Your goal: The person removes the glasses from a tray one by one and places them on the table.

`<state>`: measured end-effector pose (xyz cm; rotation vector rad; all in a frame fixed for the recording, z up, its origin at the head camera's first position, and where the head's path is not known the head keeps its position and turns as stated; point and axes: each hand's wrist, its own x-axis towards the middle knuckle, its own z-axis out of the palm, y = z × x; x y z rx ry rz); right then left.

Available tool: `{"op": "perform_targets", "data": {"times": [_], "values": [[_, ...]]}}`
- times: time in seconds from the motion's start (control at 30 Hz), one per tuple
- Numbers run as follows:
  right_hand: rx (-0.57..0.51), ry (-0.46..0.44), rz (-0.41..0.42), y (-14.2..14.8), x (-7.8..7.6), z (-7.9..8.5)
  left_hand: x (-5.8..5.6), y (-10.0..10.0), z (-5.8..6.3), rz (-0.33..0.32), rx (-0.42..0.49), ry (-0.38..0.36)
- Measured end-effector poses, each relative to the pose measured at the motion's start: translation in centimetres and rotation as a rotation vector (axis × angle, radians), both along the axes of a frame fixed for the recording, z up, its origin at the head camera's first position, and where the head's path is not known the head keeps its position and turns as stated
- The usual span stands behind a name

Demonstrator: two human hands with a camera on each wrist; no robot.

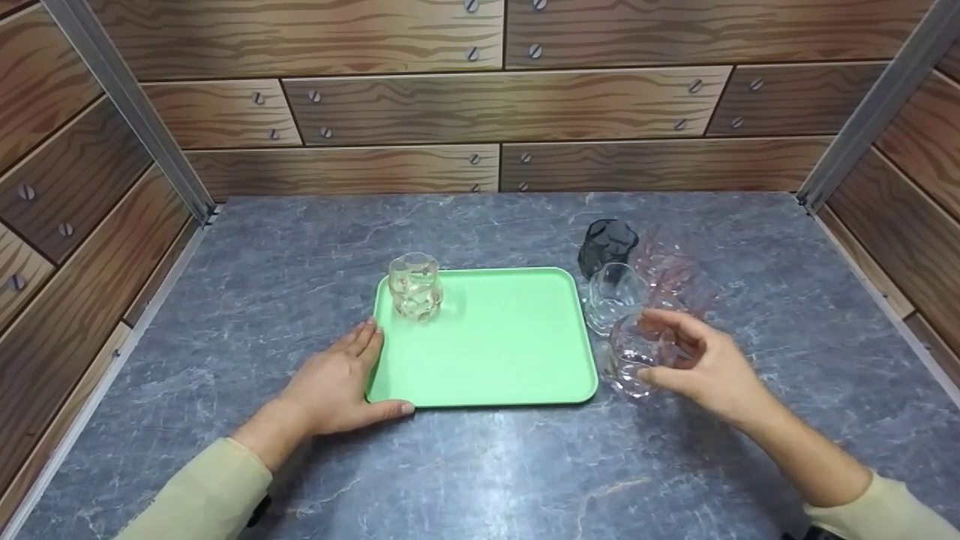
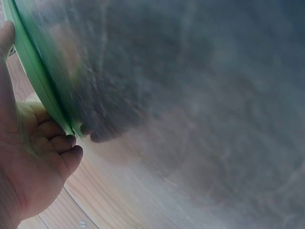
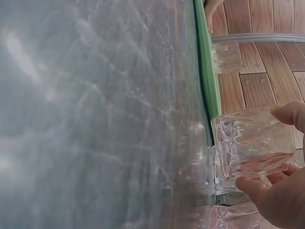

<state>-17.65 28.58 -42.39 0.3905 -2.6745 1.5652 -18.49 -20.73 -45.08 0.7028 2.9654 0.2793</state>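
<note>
A light green tray [image 1: 487, 337] lies on the table. At its front left corner, my left hand [image 1: 334, 382] touches it, the fingers along the left side and the thumb at the front edge. Toward the tray's back left corner stands a faintly yellowish wavy tumbler [image 1: 415, 289]. Just right of the tray, my right hand [image 1: 709, 367] pinches a clear wavy tumbler [image 1: 630, 371] between thumb and fingers; the right wrist view shows this tumbler [image 3: 252, 140] with fingertips on opposite sides. Behind it is another clear tumbler [image 1: 611, 296].
A dark grey tumbler [image 1: 607, 244] stands behind the clear ones, right of the tray's back corner. Pink tumblers [image 1: 667, 259] are grouped beside it, partly hidden by my right hand. Wood-patterned walls [image 1: 495, 105] enclose the marbled grey table [image 1: 300, 240] at the back and sides.
</note>
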Motion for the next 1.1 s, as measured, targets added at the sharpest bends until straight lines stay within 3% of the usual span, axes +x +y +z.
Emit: {"op": "perform_targets", "data": {"times": [0.53, 1.1], "values": [[-0.048, -0.044, 0.033, -0.14, -0.07, -0.46, -0.02, 0.05, -0.15, 0.000, -0.004, 0.013], [-0.048, -0.011, 0.065, 0.24, -0.16, -0.70, -0.03, -0.04, -0.19, -0.004, 0.001, 0.015]]}}
